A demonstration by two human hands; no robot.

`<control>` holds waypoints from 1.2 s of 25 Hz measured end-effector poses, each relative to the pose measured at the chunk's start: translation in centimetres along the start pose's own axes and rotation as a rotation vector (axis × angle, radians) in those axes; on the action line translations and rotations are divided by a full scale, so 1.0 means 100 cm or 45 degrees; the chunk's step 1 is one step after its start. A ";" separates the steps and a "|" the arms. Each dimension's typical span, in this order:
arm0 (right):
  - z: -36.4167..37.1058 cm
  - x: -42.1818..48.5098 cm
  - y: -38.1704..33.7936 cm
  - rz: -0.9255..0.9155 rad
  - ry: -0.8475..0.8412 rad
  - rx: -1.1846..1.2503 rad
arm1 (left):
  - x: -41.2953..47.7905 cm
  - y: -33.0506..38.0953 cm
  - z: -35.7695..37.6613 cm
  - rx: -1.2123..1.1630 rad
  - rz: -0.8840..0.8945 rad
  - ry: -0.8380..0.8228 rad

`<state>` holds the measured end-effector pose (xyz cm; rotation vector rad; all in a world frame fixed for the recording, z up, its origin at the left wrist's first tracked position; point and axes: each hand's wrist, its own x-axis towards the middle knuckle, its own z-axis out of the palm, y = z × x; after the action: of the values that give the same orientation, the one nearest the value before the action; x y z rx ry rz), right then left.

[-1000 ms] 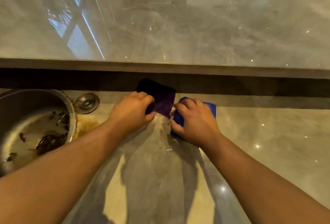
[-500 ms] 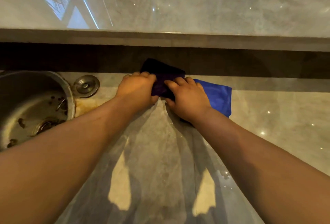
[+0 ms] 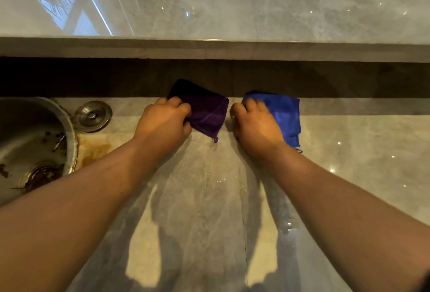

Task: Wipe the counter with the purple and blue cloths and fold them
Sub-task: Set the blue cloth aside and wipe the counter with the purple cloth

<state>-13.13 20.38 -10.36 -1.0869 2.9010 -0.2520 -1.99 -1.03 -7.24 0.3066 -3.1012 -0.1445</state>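
Both cloths sit at the far edge of the counter [image 3: 209, 198], right up against the dark recess under the raised ledge [image 3: 232, 50]. The left hand [image 3: 162, 122] rests on the purple cloth [image 3: 207, 110], fingers curled over its left side and gripping it, with the bulk of the cloth lying toward two o'clock from the knuckles. The right hand [image 3: 256, 126] presses on the blue cloth [image 3: 283, 115] the same way, fingers bent over its left part, the free cloth spreading toward three o'clock. The two cloths lie apart, a bare strip of stone between them, and each is already a compact, roughly square pad; whether they are fully folded cannot be told. The purple pad is turned slightly, one corner pointing to five o'clock, while the blue pad runs longer from twelve to six. Each hand is nearest its own cloth, so the coming stroke likely draws both pads back toward six o'clock, over the wet streaks on the stone. At nine o'clock sit the sink [image 3: 35, 143] and a round metal stopper [image 3: 93, 116], clear of either path.
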 end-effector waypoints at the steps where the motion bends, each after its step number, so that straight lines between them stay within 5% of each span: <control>1: -0.003 0.012 0.007 0.023 -0.044 -0.034 | 0.000 -0.001 0.000 -0.006 0.004 0.007; 9: -0.017 0.015 -0.040 -0.228 -0.074 0.128 | 0.003 -0.003 -0.014 -0.166 0.015 -0.003; 16: -0.049 0.011 -0.056 -0.028 -0.031 0.546 | -0.017 0.012 -0.052 -0.476 -0.088 -0.008; 20: -0.099 -0.017 -0.060 0.020 -0.141 0.807 | -0.042 0.036 -0.080 -0.656 -0.112 -0.188; 26: -0.175 -0.055 -0.036 0.084 -0.302 0.797 | -0.048 0.072 -0.119 -0.653 -0.155 -0.212; 30: -0.202 -0.075 -0.021 0.038 -0.461 0.497 | -0.054 0.101 -0.135 -0.889 -0.146 -0.274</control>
<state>-7.84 26.55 9.70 -0.9109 2.4119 -0.5318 1.73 8.62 7.04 0.4543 -2.9697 -1.2877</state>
